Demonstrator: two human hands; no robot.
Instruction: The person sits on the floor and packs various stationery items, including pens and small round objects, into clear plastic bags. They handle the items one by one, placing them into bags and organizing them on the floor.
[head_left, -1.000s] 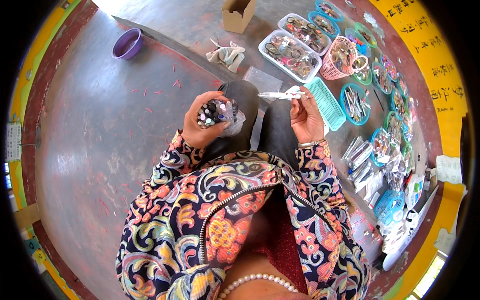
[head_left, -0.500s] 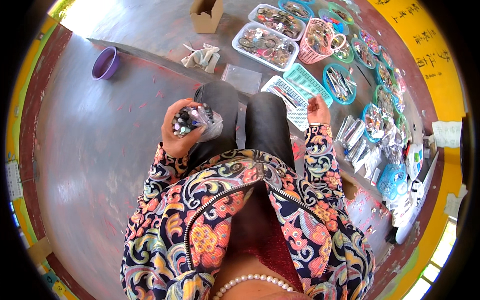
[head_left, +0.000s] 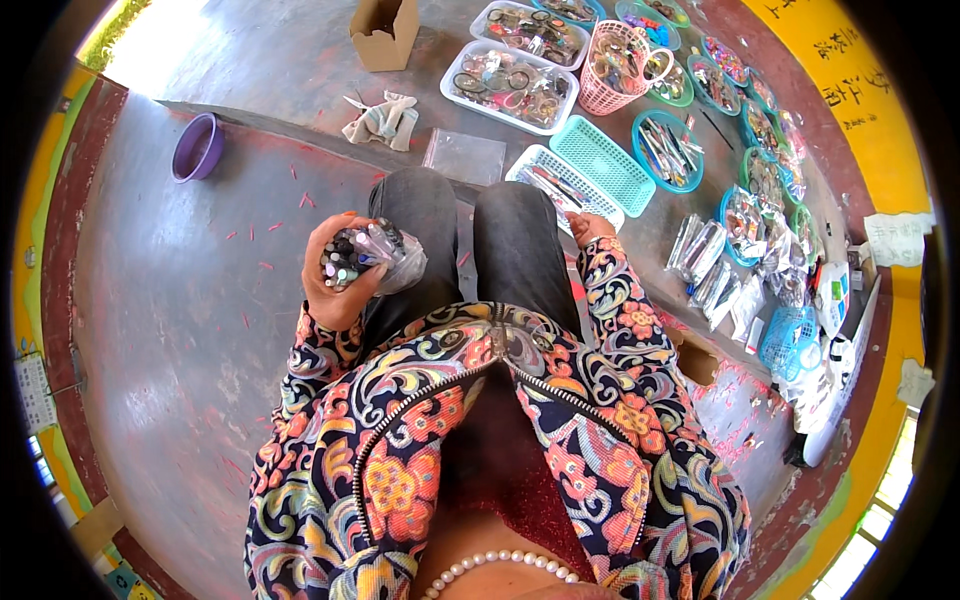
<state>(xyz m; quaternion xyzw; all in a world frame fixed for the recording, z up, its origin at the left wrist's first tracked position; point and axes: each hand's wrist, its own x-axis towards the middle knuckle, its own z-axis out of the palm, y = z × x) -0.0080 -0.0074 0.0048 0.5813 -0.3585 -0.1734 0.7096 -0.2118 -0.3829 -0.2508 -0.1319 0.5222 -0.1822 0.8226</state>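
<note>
Our left fingers (head_left: 319, 240) are closed around a bunch of pens (head_left: 350, 252) in a clear bag (head_left: 408, 266), by our left leg (head_left: 415, 200). Our right fingers (head_left: 581, 224) are at the near end of the white basket (head_left: 598, 203), which has pens in it too; we can't tell if they grip anything. A green basket (head_left: 606, 164) sits right beside it.

We note bright daylight overexposing the floor (head_left: 165, 50) at upper left, diffuse glare farther down, fisheye curvature bending the yellow wall band (head_left: 888, 160), and black vignetting around the rim
</note>
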